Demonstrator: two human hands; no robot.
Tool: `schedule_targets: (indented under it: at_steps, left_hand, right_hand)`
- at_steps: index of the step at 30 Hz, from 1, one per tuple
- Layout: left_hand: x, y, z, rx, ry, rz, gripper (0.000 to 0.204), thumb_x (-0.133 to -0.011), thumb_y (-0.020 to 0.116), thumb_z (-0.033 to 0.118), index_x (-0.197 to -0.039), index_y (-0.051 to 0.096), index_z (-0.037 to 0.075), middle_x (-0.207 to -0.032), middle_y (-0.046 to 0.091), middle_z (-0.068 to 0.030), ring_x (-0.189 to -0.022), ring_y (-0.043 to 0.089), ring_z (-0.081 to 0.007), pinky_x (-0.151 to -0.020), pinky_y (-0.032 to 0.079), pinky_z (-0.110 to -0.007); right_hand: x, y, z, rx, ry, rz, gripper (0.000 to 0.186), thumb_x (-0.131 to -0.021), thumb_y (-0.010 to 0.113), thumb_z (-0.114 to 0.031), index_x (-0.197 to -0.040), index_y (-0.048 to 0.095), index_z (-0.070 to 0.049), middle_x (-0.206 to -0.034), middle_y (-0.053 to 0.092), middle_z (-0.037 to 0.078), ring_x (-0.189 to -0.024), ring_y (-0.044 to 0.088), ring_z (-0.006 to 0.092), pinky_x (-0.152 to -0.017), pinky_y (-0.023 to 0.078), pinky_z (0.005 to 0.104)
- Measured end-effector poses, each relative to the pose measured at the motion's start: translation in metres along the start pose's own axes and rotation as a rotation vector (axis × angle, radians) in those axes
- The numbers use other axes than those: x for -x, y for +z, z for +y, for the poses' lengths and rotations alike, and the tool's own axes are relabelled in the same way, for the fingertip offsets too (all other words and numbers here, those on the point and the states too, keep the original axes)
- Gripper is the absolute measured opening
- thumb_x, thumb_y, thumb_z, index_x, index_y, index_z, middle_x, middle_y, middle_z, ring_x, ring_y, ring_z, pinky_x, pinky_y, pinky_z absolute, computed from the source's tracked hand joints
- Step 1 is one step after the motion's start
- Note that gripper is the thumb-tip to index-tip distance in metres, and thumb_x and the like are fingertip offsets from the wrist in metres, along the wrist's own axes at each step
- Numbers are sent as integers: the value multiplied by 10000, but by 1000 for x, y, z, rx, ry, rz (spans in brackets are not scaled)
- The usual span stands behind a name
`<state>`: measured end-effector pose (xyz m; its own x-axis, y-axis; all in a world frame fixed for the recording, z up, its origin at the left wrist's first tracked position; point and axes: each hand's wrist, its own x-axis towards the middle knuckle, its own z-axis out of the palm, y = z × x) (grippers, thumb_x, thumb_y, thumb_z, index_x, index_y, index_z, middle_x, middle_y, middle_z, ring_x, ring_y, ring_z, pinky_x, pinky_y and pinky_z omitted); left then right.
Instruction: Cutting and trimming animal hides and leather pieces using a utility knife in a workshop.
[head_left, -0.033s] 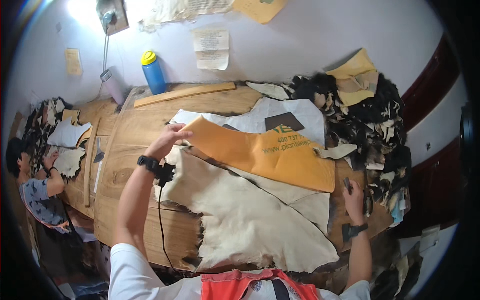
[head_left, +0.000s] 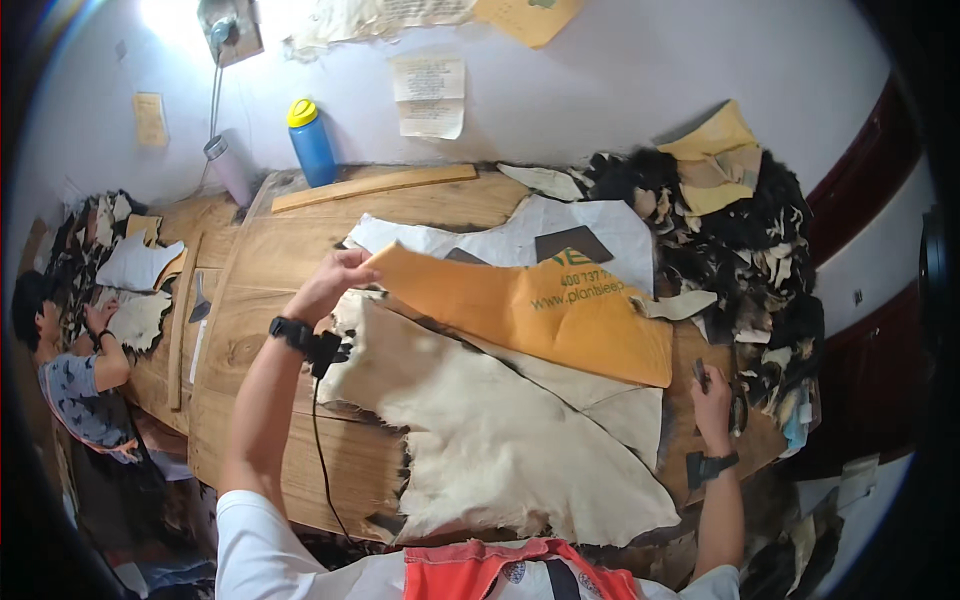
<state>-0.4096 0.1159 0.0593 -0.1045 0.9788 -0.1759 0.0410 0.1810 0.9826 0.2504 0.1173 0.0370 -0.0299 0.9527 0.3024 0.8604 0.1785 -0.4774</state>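
My left hand (head_left: 332, 284) pinches the upper left corner of an orange-yellow sheet with green print (head_left: 500, 310), lifting that corner a little. The sheet's right part lies over a cream-coloured hide (head_left: 490, 440) with ragged dark edges, spread skin side up on the wooden table. At the table's right side, my right hand (head_left: 713, 400) is closed round a small dark tool (head_left: 700, 374); its exact kind is unclear. Behind the orange sheet lies a white pattern-like sheet (head_left: 590, 215) with a dark rectangular piece (head_left: 572, 246) on it. A pale scrap (head_left: 678, 305) rests across the sheet's right edge.
Black-and-white fur scraps (head_left: 770, 230) are heaped at the right, topped by yellow paper (head_left: 725, 160). Along the back stand a wooden strip (head_left: 375, 188), a blue bottle (head_left: 312, 150) and a pink bottle (head_left: 230, 172). Another person (head_left: 85, 375) handles a hide piece (head_left: 140, 318) at far left.
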Motion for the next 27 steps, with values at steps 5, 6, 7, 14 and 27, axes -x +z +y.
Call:
schedule_targets:
  at_steps: [5,6,7,14,27]
  left_hand:
    - [56,-24,-13,-724,267,-152,154,-692,751,15,-783,760,138,-1102,670,-21,-1123,513,-223,-1005,412,-358]
    - [61,-31,-31,-789,305,-106,179,-692,734,-10,-776,765,145,-1097,658,-20,-1108,507,-236,-983,429,-368]
    - [67,-31,-38,-852,357,-65,163,-706,743,13,-775,764,159,-1057,663,-29,-1066,527,-246,-959,439,-366]
    - [60,-40,-65,-756,434,-19,151,-743,620,-46,-633,644,54,-972,655,-82,-1012,559,-263,-883,462,-340]
    - [64,168,-14,559,-362,-530,374,-1014,574,209,-1326,557,2,-1219,632,-37,-1042,608,-132,-926,473,-296]
  right_hand:
    - [17,-19,-14,-110,198,-105,142,-859,667,-53,-903,546,8,-705,524,61,-663,489,132,-615,425,315]
    - [22,-18,-17,-110,191,-106,142,-859,667,-53,-903,546,8,-705,524,61,-663,489,132,-615,425,315]
    - [26,-19,-26,-100,199,-119,155,-855,675,-63,-881,539,8,-688,514,59,-650,482,135,-605,419,325]
    - [46,-28,-65,-56,168,-126,172,-864,694,-83,-881,540,-7,-724,481,6,-685,439,104,-606,390,294]
    - [94,-40,-96,-181,313,-46,271,-839,743,-186,-840,565,19,-653,517,127,-605,467,224,-593,418,364]
